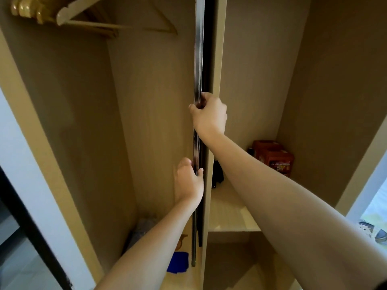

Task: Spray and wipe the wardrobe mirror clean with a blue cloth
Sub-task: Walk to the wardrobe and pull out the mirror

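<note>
From your head camera you are looking into a pale wood-grain wardrobe (146,101) with matte, flat panels. Down the middle runs the mirror panel (199,59), seen edge-on as a thin, dark, glossy strip with a metallic rim, standing upright against the central divider (216,59).

Your right hand (209,114) grips that edge higher up, fingers curled round it and knuckles toward you. Your left hand (189,181) holds the same edge lower down, thumb on the right side and fingers wrapped behind the left. Both forearms are bare.

The blue cloth (178,262) lies crumpled and soft on the wardrobe floor in the left compartment, just beside the foot of the mirror panel and well below your hands. Behind it sits a blurred greyish bundle (144,227); what it is cannot be told.

Smooth wooden hangers (83,15) hang at the top left. On the right compartment's shelf (230,218) stand boxy red-orange cartons (272,155), with a dark object (217,176) close to the divider.
</note>
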The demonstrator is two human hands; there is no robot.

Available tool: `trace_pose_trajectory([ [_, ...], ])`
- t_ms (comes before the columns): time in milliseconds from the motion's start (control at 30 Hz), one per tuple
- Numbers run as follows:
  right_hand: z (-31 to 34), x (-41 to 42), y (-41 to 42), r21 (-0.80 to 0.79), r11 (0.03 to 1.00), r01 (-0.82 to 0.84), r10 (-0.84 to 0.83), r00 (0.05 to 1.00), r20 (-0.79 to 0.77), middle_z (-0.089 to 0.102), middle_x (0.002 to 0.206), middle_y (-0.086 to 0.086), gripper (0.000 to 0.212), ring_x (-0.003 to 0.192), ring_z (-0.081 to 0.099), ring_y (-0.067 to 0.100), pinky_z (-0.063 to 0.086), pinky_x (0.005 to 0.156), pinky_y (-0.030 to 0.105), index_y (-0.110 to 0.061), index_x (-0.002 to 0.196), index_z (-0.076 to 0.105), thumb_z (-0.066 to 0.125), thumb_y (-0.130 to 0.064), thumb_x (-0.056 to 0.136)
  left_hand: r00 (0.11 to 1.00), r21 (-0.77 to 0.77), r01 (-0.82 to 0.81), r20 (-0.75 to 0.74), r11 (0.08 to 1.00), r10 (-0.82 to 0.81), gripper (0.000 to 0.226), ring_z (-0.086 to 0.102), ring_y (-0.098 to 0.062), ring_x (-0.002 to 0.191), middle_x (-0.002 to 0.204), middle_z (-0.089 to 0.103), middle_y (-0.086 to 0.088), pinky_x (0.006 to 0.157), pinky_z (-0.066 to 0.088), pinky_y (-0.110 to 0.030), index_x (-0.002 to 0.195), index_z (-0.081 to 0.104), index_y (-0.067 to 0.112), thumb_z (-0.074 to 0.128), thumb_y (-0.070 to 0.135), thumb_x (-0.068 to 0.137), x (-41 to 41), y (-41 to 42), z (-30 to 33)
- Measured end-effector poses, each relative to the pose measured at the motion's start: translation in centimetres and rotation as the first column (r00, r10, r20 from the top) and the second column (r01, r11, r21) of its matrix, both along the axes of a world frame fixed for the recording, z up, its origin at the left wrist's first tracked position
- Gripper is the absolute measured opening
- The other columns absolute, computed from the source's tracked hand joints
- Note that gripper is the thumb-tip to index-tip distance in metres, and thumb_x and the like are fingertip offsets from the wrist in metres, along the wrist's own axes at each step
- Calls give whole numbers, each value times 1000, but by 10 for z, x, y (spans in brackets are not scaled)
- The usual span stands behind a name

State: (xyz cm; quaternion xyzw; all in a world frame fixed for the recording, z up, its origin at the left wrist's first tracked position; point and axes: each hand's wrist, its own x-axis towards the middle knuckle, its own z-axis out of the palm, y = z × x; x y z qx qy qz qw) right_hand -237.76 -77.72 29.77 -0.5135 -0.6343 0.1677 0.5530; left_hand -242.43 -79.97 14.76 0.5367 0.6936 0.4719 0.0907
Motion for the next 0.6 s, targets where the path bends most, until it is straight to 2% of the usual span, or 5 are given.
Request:
trace_pose_trajectory([
  [200,-3,-1,-2,-4,1000,28,-28,1000,9,67,98,-1,32,88,58,18,49,87,31,-13,126,61,56,-18,95,994,21,12,-105,1000,-10,15,59,-20,93,101,57,-3,79,53,-34,101,48,13,58,22,94,-1,-1,-1],
  [300,-4,0,-6,-12,1000,14,-15,1000,-21,68,112,2,41,104,62,22,47,93,31,-17,136,55,59,-20,95,995,6,24,-94,1000,-23,16,60,-21,92,101,56,-3,79,53,-33,101,48,12,60,20,93,-1,-4,3],
  [367,-5,1,-9,-17,1000,9,-9,999,-31,66,122,2,48,111,62,20,42,87,24,-18,142,49,60,-23,95,995,2,34,-91,999,-34,16,61,-21,92,101,56,-3,78,54,-33,100,48,12,60,20,93,-1,-6,3],
  [467,-6,3,-15,-12,1000,0,-1,999,-44,66,121,2,50,108,64,18,41,81,21,-18,143,48,62,-23,95,993,12,55,-103,998,-53,17,60,-19,90,100,55,-2,73,51,-27,101,47,12,61,20,92,-3,-13,0],
  [600,-9,4,-25,11,1000,5,-5,999,-54,69,114,1,51,106,65,20,50,89,28,-19,142,50,63,-24,93,991,38,76,-109,996,-71,17,59,-17,84,96,53,-1,66,44,-22,97,46,13,60,20,92,-5,-23,-3],
])
